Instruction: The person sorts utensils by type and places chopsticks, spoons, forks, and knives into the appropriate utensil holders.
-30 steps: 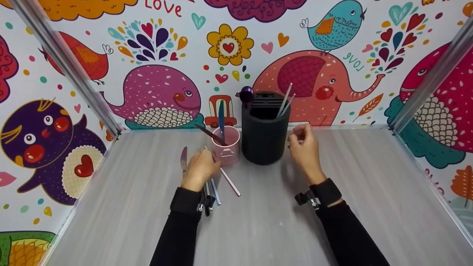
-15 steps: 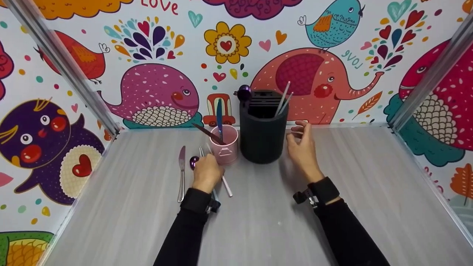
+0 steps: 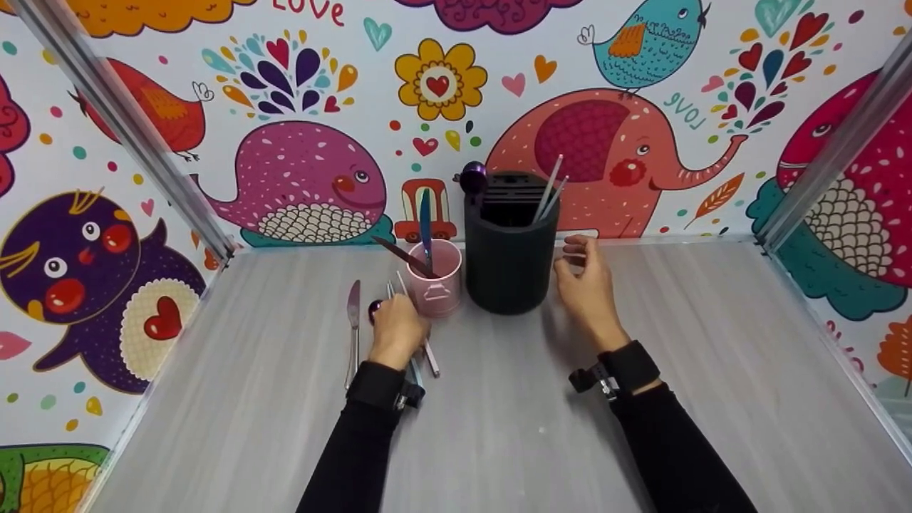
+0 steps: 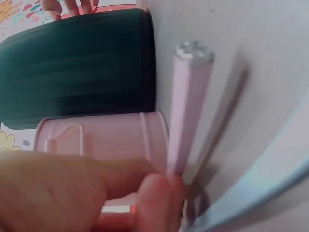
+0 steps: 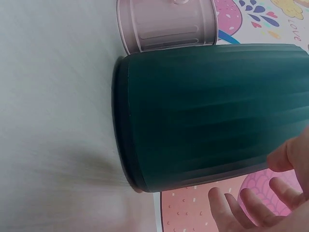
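My left hand [image 3: 399, 329] pinches a pink chopstick [image 4: 188, 106], its glittery end pointing up in the left wrist view, close over the table. Under and around that hand lie a purple spoon [image 3: 375, 310] and a pale blue handle [image 4: 258, 186], partly hidden. A table knife [image 3: 353, 306] lies to the left. Just behind the hand stands a pink cup [image 3: 438, 303] with a blue knife [image 3: 425, 217] and a dark knife [image 3: 400, 253] in it. My right hand [image 3: 590, 296] is beside the dark utensil holder [image 3: 507, 271], fingers loosely bent and holding nothing.
In the dark holder stand two pale chopsticks [image 3: 547, 194] and a purple spoon [image 3: 473, 178]. Patterned wall panels and metal frame posts [image 3: 135, 135] enclose the grey table [image 3: 513, 442] at the back and sides.
My left hand has moved right, away from the table knife, onto the pink chopstick, whose near end has swung left. The right hand stays almost still beside the holder.
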Demonstrator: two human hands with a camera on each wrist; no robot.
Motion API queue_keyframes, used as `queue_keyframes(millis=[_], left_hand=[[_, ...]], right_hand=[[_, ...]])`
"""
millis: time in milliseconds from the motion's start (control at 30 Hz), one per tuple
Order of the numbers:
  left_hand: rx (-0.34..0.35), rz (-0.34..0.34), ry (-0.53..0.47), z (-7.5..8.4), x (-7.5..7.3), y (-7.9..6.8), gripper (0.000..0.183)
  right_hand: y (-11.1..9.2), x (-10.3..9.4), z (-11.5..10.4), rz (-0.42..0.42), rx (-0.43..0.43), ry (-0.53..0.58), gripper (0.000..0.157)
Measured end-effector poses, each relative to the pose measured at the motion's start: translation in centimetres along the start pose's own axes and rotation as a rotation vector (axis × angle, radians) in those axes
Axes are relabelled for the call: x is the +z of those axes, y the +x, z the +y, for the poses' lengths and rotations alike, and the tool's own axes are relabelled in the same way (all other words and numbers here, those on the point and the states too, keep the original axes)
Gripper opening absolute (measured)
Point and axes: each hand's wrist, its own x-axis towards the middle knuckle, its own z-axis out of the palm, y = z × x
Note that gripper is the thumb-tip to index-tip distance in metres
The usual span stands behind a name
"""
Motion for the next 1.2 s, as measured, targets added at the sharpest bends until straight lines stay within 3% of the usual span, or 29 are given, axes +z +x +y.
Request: queue_keyframes(millis=[33, 67, 133, 267, 467, 567, 667, 900, 967, 1067, 1200], left_hand=[[0.011, 0.008, -0.002, -0.7, 0.7, 0.3, 0.019], [0.004, 0.002, -0.004, 0.0, -0.2, -0.2, 0.018], [-0.008, -0.001, -0.020, -0.1, -0.5, -0.3, 0.015], [-0.092, 0.012, -0.093, 2.2, -3.7, -1.8, 0.021], [-0.109, 0.169, -0.180, 2.6, -4.9, -1.6, 0.015], [-0.110, 0.183, -0.185, 2.7, -5.9, -1.7, 0.015], [-0.101, 0.133, -0.171, 2.8, -7.3, -1.8, 0.017], [-0.132, -0.207, -0.196, 2.8, -12.0, -2.7, 0.016], [-0.128, -0.266, -0.207, 2.6, -13.4, -3.1, 0.014], [-0.112, -0.300, -0.200, 2.3, -14.9, -3.6, 0.012], [-0.117, -0.238, -0.191, 1.7, -15.5, -3.5, 0.012]], right_hand=[[0.0, 0.0, 0.1, 0.003, -0.008, 0.000, 0.041], [0.0, 0.0, 0.1, 0.005, -0.015, -0.001, 0.041], [0.1, 0.0, 0.3, 0.010, -0.024, 0.000, 0.040], [0.1, 0.2, 0.4, 0.011, -0.026, 0.004, 0.040], [0.3, 0.3, 0.6, -0.007, -0.013, 0.024, 0.044], [0.3, 0.3, 0.7, -0.046, 0.003, 0.059, 0.048], [0.4, 0.4, 1.0, -0.110, 0.015, 0.090, 0.057], [0.8, 0.4, 1.9, -0.231, -0.042, 0.140, 0.078], [0.8, 0.4, 2.0, -0.248, -0.049, 0.151, 0.080], [0.8, 0.4, 2.1, -0.260, -0.047, 0.165, 0.082], [0.8, 0.5, 2.3, -0.257, -0.049, 0.157, 0.081]])
